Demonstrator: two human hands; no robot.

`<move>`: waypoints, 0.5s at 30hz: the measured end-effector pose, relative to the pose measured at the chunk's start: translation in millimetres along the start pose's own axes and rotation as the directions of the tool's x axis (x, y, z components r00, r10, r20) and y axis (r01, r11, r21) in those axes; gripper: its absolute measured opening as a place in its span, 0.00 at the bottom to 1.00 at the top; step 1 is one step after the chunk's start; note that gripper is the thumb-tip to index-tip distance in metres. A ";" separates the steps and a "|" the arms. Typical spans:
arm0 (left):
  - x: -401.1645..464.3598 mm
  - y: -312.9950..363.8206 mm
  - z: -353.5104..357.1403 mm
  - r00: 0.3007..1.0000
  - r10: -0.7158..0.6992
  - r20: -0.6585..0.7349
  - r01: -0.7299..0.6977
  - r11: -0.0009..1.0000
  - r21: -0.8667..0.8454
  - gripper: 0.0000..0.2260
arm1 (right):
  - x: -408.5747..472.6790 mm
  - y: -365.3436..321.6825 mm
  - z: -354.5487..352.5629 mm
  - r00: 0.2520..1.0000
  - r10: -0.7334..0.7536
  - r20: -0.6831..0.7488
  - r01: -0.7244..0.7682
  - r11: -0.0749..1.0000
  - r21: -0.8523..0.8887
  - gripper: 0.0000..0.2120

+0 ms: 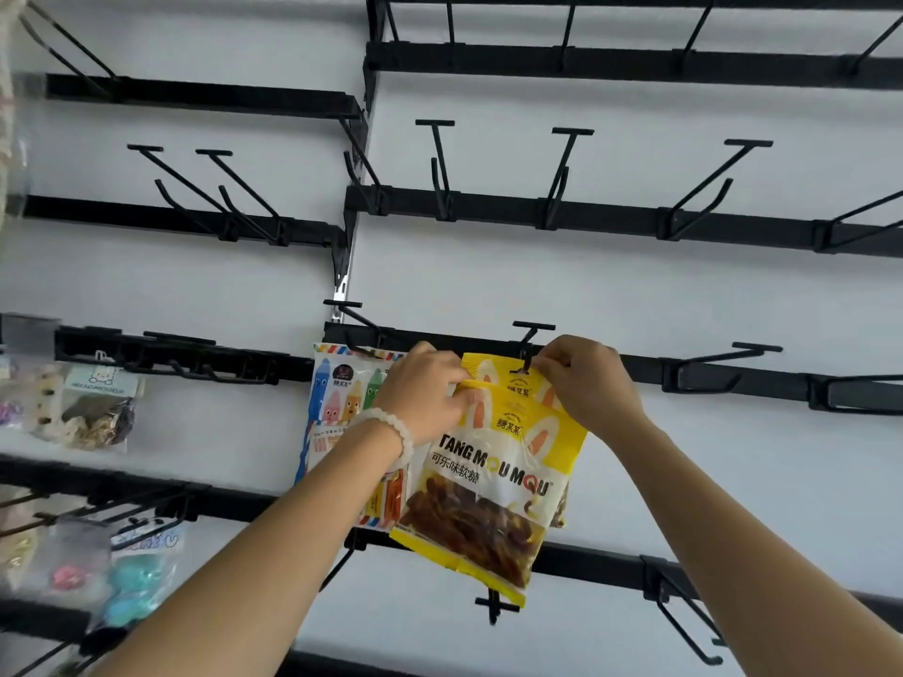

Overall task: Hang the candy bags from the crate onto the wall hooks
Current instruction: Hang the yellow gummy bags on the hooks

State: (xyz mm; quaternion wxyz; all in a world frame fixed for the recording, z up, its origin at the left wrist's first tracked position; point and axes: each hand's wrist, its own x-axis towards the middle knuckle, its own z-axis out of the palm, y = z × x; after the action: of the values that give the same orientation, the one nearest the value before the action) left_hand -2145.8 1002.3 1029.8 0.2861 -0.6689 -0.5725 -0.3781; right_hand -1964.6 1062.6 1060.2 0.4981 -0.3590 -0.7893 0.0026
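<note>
Both hands, left (424,390) and right (584,378), pinching glossy yellow plastic candy bag (493,476) near black metal hook (527,346); risks missing hole, slipping.

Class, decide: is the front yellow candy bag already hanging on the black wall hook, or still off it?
Cannot tell: both hands pinch the front yellow candy bag at its top beside the black wall hook, hiding its hole.

Front candy bag (493,481) overlapping rear bag (493,376) on hook (526,349), crayon-print bag (342,398) just left
</note>
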 end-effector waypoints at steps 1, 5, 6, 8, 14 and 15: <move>1.3 -1.0 3.7 1.000 -0.008 0.002 0.008 1.000 -0.006 0.14 | 1.6 1.1 1.8 1.000 0.005 0.000 -0.005 1.000 -0.016 0.07; 6.0 -6.4 15.3 0.998 -0.064 0.011 0.064 0.996 -0.056 0.14 | 7.1 4.7 8.9 1.000 0.006 -0.003 -0.006 0.997 -0.083 0.09; 6.7 -6.9 17.0 0.997 -0.074 0.013 0.075 0.996 -0.058 0.13 | 8.0 5.7 10.0 1.000 0.005 0.005 -0.005 0.995 -0.100 0.10; 7.1 -5.4 18.2 0.995 -0.097 -0.001 0.096 0.991 -0.096 0.12 | 7.6 9.1 9.9 0.999 0.005 0.037 -0.001 0.996 -0.095 0.10; -4.3 3.8 2.7 0.991 -0.098 -0.088 0.084 0.984 -0.156 0.11 | -25.7 24.8 -1.4 0.980 -0.106 0.166 0.095 0.993 0.070 0.07; -6.4 4.5 -1.4 0.991 -0.096 -0.095 0.081 0.985 -0.153 0.11 | -31.2 27.4 -4.0 0.978 -0.113 0.173 0.104 0.993 0.058 0.06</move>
State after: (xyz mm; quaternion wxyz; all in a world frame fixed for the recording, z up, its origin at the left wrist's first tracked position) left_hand -2142.0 996.8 1025.4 0.2471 -0.6420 -0.5564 -0.4660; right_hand -1938.4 1063.8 1027.8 0.4345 -0.3013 -0.8484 0.0264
